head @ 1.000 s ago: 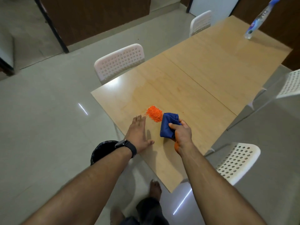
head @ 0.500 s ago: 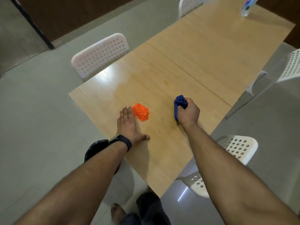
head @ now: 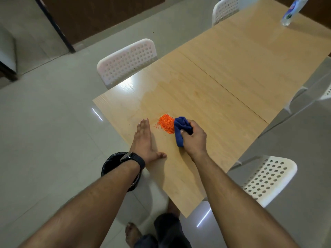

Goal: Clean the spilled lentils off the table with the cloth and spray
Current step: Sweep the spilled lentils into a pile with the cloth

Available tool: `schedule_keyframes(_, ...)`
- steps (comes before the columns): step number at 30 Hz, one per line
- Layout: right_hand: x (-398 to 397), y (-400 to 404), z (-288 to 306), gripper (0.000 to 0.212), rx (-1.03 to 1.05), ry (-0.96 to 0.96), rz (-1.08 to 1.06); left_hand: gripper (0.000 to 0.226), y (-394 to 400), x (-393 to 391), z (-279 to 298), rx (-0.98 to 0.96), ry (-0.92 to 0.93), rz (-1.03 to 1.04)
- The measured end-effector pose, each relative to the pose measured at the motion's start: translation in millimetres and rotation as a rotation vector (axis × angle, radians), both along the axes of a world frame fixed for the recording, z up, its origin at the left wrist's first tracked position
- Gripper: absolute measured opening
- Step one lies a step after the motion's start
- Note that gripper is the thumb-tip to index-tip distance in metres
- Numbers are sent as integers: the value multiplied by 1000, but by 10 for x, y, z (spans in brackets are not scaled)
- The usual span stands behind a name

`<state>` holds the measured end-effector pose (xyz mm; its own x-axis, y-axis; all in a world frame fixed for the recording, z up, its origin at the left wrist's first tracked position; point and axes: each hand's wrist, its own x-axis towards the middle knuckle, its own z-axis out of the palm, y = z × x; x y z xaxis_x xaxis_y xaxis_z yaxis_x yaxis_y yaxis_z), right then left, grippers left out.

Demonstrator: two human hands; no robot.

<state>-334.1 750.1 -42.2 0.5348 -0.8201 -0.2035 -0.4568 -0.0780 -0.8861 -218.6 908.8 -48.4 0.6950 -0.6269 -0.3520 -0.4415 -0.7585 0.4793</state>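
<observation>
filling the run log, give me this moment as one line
right hand grips cloth against lentils | left hand flat on table | spray bottle far end

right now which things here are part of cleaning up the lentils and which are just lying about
Part of the job:
lentils
cloth, held in the right hand
left hand, flat beside the pile
spray bottle, far end
table
bin, probably

Just about:
chairs
watch
</observation>
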Motion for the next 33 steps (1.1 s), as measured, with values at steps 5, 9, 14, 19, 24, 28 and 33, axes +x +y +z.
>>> schedule_keyframes(5,-43,170,-24,38,-18,35,-151,157,311,74,-71,-59,23,15)
schedule_keyframes(9,7,533,42,31,100,-107,-214,136,498,118,-91,-163,39,34)
schedule_keyframes(14,232,1319,201,30,596,-301,-195,97,1044,197,-48,-313,12,238)
schedule_keyframes(19,477,2065,52,35,948,-236,-52,67,1852,316,-309,-353,125,556)
schedule_keyframes(24,719,2477,-538,49,960,-92,62,47,2471,327,-950,-362,242,717)
schedule_keyframes(28,940,2670,-1420,52,894,32,46,14,2687,250,-1688,-528,631,920)
schedule_keyframes(33,1080,2752,-2690,46,800,153,40,52,2674,140,-2621,-588,885,1052)
